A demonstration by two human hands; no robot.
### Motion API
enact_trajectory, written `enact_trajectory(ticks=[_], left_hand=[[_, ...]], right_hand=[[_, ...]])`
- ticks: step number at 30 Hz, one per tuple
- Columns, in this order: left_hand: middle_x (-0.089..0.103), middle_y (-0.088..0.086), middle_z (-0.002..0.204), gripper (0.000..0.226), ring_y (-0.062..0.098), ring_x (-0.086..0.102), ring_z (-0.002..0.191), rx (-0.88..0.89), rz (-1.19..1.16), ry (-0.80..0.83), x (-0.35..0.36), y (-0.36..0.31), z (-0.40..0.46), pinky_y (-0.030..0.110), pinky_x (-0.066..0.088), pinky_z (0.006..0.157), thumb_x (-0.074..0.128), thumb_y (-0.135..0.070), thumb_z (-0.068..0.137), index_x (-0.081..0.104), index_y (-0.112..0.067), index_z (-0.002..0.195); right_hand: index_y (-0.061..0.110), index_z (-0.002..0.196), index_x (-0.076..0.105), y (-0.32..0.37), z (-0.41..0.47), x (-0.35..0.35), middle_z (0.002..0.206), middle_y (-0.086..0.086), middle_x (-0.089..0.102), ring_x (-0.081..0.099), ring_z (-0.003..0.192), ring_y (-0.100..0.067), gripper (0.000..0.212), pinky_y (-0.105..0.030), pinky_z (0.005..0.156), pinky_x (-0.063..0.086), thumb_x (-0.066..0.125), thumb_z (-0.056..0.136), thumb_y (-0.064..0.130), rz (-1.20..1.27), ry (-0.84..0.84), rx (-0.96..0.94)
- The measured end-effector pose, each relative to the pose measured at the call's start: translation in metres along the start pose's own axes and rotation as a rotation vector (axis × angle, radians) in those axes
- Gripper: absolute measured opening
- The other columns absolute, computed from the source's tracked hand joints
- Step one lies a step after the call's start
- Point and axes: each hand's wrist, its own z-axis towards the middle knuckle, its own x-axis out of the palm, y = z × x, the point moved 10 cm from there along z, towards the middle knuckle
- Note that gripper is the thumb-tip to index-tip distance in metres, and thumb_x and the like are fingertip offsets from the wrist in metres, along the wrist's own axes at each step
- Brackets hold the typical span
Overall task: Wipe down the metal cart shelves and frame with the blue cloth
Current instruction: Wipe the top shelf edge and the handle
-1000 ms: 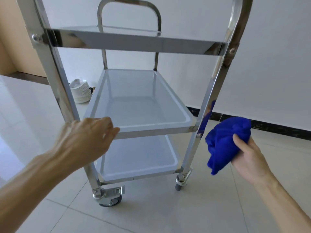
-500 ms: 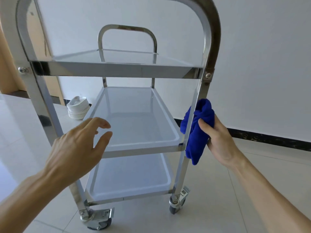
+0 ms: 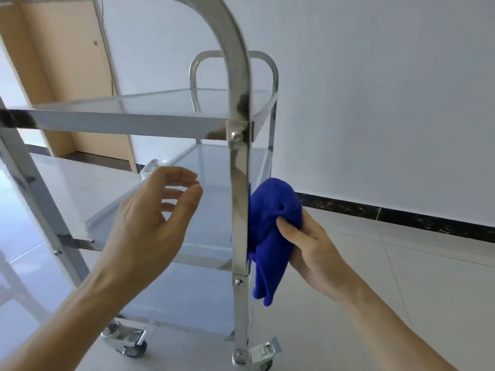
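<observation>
A three-shelf metal cart stands right in front of me; its near right upright post (image 3: 239, 199) runs down the middle of the view. My right hand (image 3: 310, 245) grips the bunched blue cloth (image 3: 270, 231) and presses it against the right side of that post, between the top shelf (image 3: 128, 121) and the middle shelf (image 3: 203, 220). My left hand (image 3: 152, 220) hovers open with fingers spread in front of the middle shelf, touching nothing. The bottom shelf (image 3: 187, 298) shows below my left forearm.
The cart rests on swivel casters (image 3: 128, 341) on a glossy white tile floor. A white wall with a black baseboard (image 3: 401, 218) runs behind on the right. A wooden door (image 3: 61, 76) and a partly hidden stack of white dishes (image 3: 151, 167) are at the back left.
The view has swung toward the cart's right side, so the post now sits centre. My right hand keeps the cloth on the post, a little lower. My left hand stays open.
</observation>
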Motion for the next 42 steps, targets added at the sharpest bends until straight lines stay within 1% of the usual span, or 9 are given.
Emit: enact_trajectory(ticks=[4, 7, 9, 11, 15, 18, 23, 27, 42], left_hand=[[0.068, -0.019, 0.114, 0.037, 0.003, 0.065, 0.108, -0.041, -0.134, -0.020, -0.010, 0.006, -0.002, 0.027, 0.053, 0.087, 0.052, -0.056, 0.094, 0.054, -0.032, 0.123], [0.067, -0.014, 0.113, 0.039, 0.010, 0.066, 0.109, -0.055, -0.220, -0.013, -0.009, 0.008, 0.000, 0.036, 0.053, 0.089, 0.049, -0.062, 0.088, 0.051, -0.038, 0.119], [0.065, -0.009, 0.103, 0.036, 0.013, 0.069, 0.099, -0.083, -0.242, -0.017, -0.006, 0.011, 0.004, 0.044, 0.055, 0.086, 0.047, -0.064, 0.089, 0.048, -0.033, 0.107], [0.060, -0.004, 0.090, 0.038, 0.014, 0.067, 0.081, -0.136, -0.295, -0.056, -0.008, 0.019, 0.008, 0.049, 0.056, 0.080, 0.042, -0.060, 0.096, 0.044, -0.022, 0.099], [0.052, 0.000, 0.083, 0.038, 0.025, 0.055, 0.069, -0.146, -0.341, -0.042, -0.009, 0.026, 0.014, 0.043, 0.054, 0.069, 0.034, -0.045, 0.094, 0.039, -0.008, 0.104], [0.053, -0.001, 0.084, 0.037, 0.025, 0.057, 0.071, -0.139, -0.322, -0.015, -0.011, 0.027, 0.014, 0.043, 0.056, 0.072, 0.034, -0.046, 0.094, 0.041, -0.011, 0.103], [0.055, 0.003, 0.088, 0.039, 0.025, 0.059, 0.075, -0.130, -0.307, 0.029, -0.011, 0.029, 0.014, 0.044, 0.056, 0.077, 0.032, -0.054, 0.091, 0.043, -0.018, 0.100], [0.056, 0.001, 0.090, 0.039, 0.024, 0.059, 0.077, -0.125, -0.305, 0.068, -0.010, 0.031, 0.012, 0.042, 0.055, 0.079, 0.031, -0.054, 0.092, 0.044, -0.019, 0.101], [0.062, -0.006, 0.086, 0.031, 0.019, 0.066, 0.071, -0.050, -0.362, 0.115, -0.029, 0.035, 0.004, 0.027, 0.057, 0.068, 0.036, -0.062, 0.090, 0.048, -0.035, 0.096]], right_hand=[[0.022, 0.130, 0.063, -0.022, 0.009, -0.019, 0.129, -0.015, 0.066, 0.064, 0.119, -0.031, 0.030, -0.042, 0.096, 0.055, 0.057, 0.100, 0.019, 0.126, -0.147, 0.085], [0.016, 0.125, 0.064, -0.046, 0.016, -0.043, 0.126, -0.016, 0.067, 0.067, 0.115, -0.032, 0.026, -0.051, 0.099, 0.053, 0.057, 0.100, 0.016, 0.121, -0.331, 0.152], [0.017, 0.125, 0.063, -0.061, 0.026, -0.047, 0.123, -0.014, 0.069, 0.067, 0.113, -0.034, 0.026, -0.059, 0.100, 0.050, 0.056, 0.101, 0.015, 0.133, -0.394, 0.188], [0.019, 0.123, 0.064, -0.075, 0.039, -0.043, 0.114, -0.014, 0.072, 0.070, 0.100, -0.032, 0.025, -0.057, 0.087, 0.057, 0.054, 0.101, 0.013, 0.179, -0.425, 0.224], [0.018, 0.113, 0.065, -0.097, 0.071, -0.024, 0.090, -0.015, 0.066, 0.069, 0.067, -0.028, 0.022, -0.045, 0.062, 0.059, 0.050, 0.101, 0.007, 0.214, -0.471, 0.288], [0.021, 0.116, 0.062, -0.114, 0.097, -0.009, 0.105, -0.015, 0.067, 0.068, 0.087, -0.034, 0.022, -0.054, 0.079, 0.057, 0.051, 0.100, 0.011, 0.227, -0.499, 0.346], [0.023, 0.113, 0.060, -0.123, 0.127, -0.012, 0.120, -0.007, 0.064, 0.062, 0.110, -0.027, 0.022, -0.051, 0.102, 0.048, 0.066, 0.092, 0.021, 0.116, -0.620, 0.434], [0.011, 0.112, 0.060, -0.136, 0.130, -0.018, 0.121, -0.015, 0.066, 0.064, 0.109, -0.034, 0.036, -0.052, 0.100, 0.050, 0.075, 0.080, 0.018, 0.098, -0.654, 0.548], [0.012, 0.119, 0.062, -0.149, 0.093, -0.026, 0.119, -0.014, 0.069, 0.065, 0.108, -0.034, 0.044, -0.052, 0.099, 0.049, 0.065, 0.079, 0.029, 0.299, -0.688, 0.548]])
